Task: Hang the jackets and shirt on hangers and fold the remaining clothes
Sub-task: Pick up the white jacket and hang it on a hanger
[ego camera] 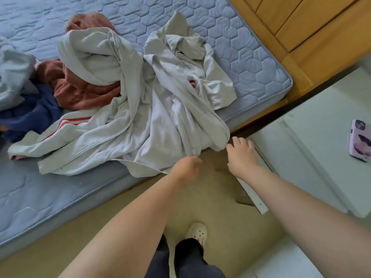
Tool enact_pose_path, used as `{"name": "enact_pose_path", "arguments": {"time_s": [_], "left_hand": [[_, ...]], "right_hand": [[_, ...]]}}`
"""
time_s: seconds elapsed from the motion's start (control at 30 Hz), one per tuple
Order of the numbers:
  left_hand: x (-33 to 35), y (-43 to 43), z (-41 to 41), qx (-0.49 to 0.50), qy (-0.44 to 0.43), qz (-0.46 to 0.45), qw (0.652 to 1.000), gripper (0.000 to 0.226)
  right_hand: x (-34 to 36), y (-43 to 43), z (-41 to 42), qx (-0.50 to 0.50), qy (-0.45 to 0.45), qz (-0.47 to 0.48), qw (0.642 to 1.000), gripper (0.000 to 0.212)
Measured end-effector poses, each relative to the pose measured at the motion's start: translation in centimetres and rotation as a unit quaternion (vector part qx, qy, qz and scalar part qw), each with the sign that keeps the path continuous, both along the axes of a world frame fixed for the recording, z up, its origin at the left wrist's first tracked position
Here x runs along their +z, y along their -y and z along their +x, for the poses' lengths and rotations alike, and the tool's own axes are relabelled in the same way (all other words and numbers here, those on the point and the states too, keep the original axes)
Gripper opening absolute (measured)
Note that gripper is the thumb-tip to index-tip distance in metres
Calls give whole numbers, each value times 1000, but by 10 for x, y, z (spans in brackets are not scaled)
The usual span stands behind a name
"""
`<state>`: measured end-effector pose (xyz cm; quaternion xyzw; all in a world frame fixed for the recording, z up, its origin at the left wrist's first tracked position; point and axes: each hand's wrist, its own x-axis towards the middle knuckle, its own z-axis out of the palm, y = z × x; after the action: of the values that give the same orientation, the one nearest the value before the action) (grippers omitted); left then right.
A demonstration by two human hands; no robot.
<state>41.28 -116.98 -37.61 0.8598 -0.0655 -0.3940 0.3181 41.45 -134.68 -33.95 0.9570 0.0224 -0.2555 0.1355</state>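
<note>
Clothes pile (124, 101): heaped near the edge of the mattress (251, 49), close enough to reach with both hands without leaning far.
Striped jacket (96, 135): pale grey with red stripes, spread out at the front of the pile, hem hanging a little over the mattress edge; easy to grab first.
Other pale top (180, 53): crumpled behind, tangled up with the striped jacket.
Brown top (84, 93): at the left, partly under the pale hood.
Blue clothes (30, 115): further left, beside the brown top.
Left hand (186, 169): down at the hem of the striped jacket, fingers curled in, blurry; cannot tell if pinching the cloth or only next to it.
Right hand (241, 155): fingers spread and loose, holding nothing, tips just beside the bunched cloth at the mattress edge; probably reaching to take hold.
Step in hand: looks like lifting the striped jacket by its bottom edge to shake it straight.
Hangers: none to see.
How far along: only starting, by the look; nothing hung, nothing folded.
Phone (360, 141): flat on the white table (311, 121) at the right, well apart from the clothes, out of the way.
Watch out: a hard pull could drag the other pale top down onto the floor (216, 197).
</note>
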Motion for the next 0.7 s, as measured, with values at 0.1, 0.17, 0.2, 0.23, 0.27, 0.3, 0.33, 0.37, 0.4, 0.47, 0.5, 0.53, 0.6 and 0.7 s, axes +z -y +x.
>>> {"name": "enact_pose_path", "arguments": {"time_s": [0.1, 0.17, 0.2, 0.23, 0.27, 0.3, 0.33, 0.37, 0.4, 0.47, 0.5, 0.53, 0.6, 0.7], "left_hand": [[3, -23, 13, 56, 16, 17, 998, 38], [4, -46, 21, 86, 27, 22, 996, 39], [4, -60, 25, 101, 33, 26, 994, 40], [3, -76, 29, 117, 41, 31, 992, 41], [2, -94, 34, 134, 51, 37, 989, 41], [-2, -114, 39, 153, 56, 43, 986, 41], [-5, -135, 44, 171, 58, 52, 982, 41], [-9, -156, 50, 186, 58, 63, 979, 41], [-13, -177, 58, 199, 59, 75, 975, 42], [-23, -217, 76, 223, 64, 94, 968, 44], [-29, -236, 84, 232, 66, 102, 965, 46], [-34, -253, 92, 240, 67, 108, 963, 47], [-46, -283, 108, 243, 78, 115, 960, 49], [-62, -315, 132, 260, 96, 99, 956, 52]], "right_hand": [[-5, -27, 12, -1, 8, 66, 998, 28], [-10, -49, 21, -4, 1, 98, 995, 26], [-13, -61, 26, -2, -5, 112, 994, 28], [-16, -75, 32, 1, -11, 123, 992, 30], [-19, -90, 39, 5, -15, 134, 991, 32], [-22, -105, 46, 4, -20, 147, 989, 35], [-25, -122, 54, -3, -25, 165, 986, 37], [-29, -138, 63, -16, -32, 184, 982, 39], [-32, -155, 73, -32, -38, 204, 978, 39], [-41, -190, 94, -79, -52, 251, 963, 41], [-45, -208, 105, -112, -67, 278, 952, 44], [-50, -226, 116, -147, -79, 304, 938, 46], [-62, -259, 140, -210, -86, 347, 910, 50], [-80, -299, 173, -287, -61, 387, 874, 57]]}}
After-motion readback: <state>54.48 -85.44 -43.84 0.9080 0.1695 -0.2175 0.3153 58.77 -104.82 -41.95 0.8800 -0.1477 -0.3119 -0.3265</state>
